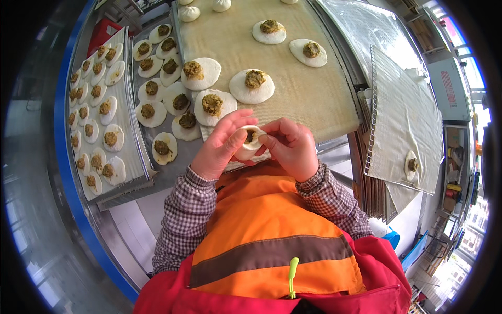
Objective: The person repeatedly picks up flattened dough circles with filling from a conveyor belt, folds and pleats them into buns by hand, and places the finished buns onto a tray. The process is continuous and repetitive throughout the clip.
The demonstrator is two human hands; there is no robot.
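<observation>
Between my hands is a partly gathered bun (248, 152), its white dough drawn up around brown filling that shows through the opening on top. My left hand (222, 144) cups it from the left, thumb at the rim. The fingers of my right hand (293, 146) pinch the dough edge on the other side. Just beyond my hands lie flat dough rounds topped with filling: one dough round (225, 112) close to my left fingers and another dough round (264, 94) farther right. They rest on a tan cloth-covered board (314, 94).
Several filled rounds (151, 110) lie on the grey table to the left, and more cover a ribbed tray (112, 162) at far left. Closed buns (221, 5) sit at the far edge. On the right, a cloth-covered rack (402, 125) carries one filled round (411, 165) above stacked trays (374, 193).
</observation>
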